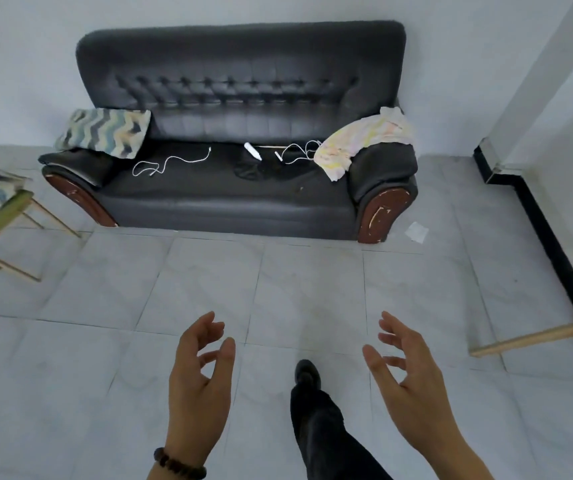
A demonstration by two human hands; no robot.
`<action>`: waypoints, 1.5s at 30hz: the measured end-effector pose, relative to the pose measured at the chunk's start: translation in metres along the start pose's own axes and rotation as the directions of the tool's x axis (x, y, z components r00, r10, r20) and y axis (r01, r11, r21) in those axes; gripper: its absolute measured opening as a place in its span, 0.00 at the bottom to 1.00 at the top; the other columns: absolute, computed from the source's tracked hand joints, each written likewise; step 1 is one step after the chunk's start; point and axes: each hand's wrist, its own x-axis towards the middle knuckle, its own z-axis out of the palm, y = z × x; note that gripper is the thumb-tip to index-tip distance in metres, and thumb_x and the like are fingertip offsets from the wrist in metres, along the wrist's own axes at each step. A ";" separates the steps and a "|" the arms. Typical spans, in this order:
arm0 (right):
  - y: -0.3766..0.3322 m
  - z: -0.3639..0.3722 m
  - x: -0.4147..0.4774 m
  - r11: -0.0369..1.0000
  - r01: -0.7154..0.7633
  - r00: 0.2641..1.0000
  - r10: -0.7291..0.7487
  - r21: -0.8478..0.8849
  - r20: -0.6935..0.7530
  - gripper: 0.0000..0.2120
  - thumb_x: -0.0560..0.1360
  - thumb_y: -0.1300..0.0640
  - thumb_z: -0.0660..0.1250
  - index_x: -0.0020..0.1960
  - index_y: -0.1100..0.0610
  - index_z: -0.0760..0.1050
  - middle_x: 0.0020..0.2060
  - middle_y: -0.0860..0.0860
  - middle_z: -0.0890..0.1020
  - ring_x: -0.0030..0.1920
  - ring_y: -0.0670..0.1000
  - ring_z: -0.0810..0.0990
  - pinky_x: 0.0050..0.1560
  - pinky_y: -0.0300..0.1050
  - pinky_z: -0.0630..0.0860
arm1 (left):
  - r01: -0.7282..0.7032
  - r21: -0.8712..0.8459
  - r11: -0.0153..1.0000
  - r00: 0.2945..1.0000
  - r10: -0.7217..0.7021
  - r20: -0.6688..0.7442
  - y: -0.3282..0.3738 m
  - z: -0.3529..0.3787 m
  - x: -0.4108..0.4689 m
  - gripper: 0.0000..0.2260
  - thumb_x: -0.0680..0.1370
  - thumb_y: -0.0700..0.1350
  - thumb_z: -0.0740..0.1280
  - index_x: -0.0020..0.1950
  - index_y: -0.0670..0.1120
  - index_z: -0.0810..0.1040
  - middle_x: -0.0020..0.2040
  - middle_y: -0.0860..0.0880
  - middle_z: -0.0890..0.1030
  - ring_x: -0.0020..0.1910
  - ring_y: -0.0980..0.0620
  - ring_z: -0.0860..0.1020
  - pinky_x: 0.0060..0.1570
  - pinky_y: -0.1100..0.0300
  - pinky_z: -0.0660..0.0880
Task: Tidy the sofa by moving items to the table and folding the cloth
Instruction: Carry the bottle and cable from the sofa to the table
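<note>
left hand: loosely spread, empty | right hand: loosely spread, empty

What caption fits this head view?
Left hand and right hand open before a sofa holding cables, a cushion and a crumpled cloth.

Stool past left edge; white item too small

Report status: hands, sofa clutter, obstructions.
Left hand, right hand open, empty. Cloth draped unfolded over sofa arm; white cable on seat. Nothing blocks approach.
</note>
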 end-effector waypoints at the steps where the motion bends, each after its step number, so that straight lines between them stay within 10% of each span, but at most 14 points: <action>1: -0.002 0.010 0.030 1.000 -0.007 1.000 0.007 0.004 0.009 0.22 0.74 0.39 0.63 0.67 0.32 0.63 0.63 0.33 0.72 0.61 0.34 0.73 0.54 0.35 0.75 | -0.005 0.016 1.000 1.000 0.005 0.003 0.002 0.006 0.029 0.17 0.78 0.41 0.66 0.66 0.51 0.71 0.57 0.54 0.79 0.57 0.62 0.76 0.48 0.77 0.72; 17: -0.135 0.169 0.445 0.974 0.199 0.939 -0.157 -0.111 0.307 0.27 0.76 0.37 0.59 0.73 0.41 0.63 0.63 0.32 0.70 0.63 0.36 0.72 0.58 0.35 0.75 | 0.100 -0.008 0.995 0.979 -0.100 -0.177 0.019 0.010 0.404 0.16 0.78 0.42 0.66 0.61 0.60 0.70 0.57 0.52 0.79 0.57 0.57 0.77 0.49 0.68 0.70; 33: -0.167 0.220 0.729 0.995 -0.089 0.989 0.094 0.052 -0.113 0.22 0.78 0.55 0.68 0.66 0.36 0.67 0.61 0.38 0.75 0.62 0.38 0.75 0.54 0.37 0.76 | -0.132 0.013 0.991 0.970 0.127 0.208 0.053 0.122 0.812 0.17 0.78 0.40 0.67 0.65 0.51 0.72 0.57 0.58 0.77 0.58 0.61 0.75 0.53 0.64 0.73; 45: -0.082 0.224 0.951 0.942 -0.336 0.941 0.336 -0.017 0.031 0.24 0.78 0.50 0.68 0.73 0.45 0.66 0.63 0.39 0.73 0.62 0.39 0.74 0.60 0.45 0.77 | 0.071 0.108 0.992 0.932 -0.104 0.347 0.048 0.294 0.963 0.17 0.78 0.41 0.68 0.66 0.49 0.72 0.58 0.56 0.77 0.58 0.63 0.75 0.55 0.64 0.73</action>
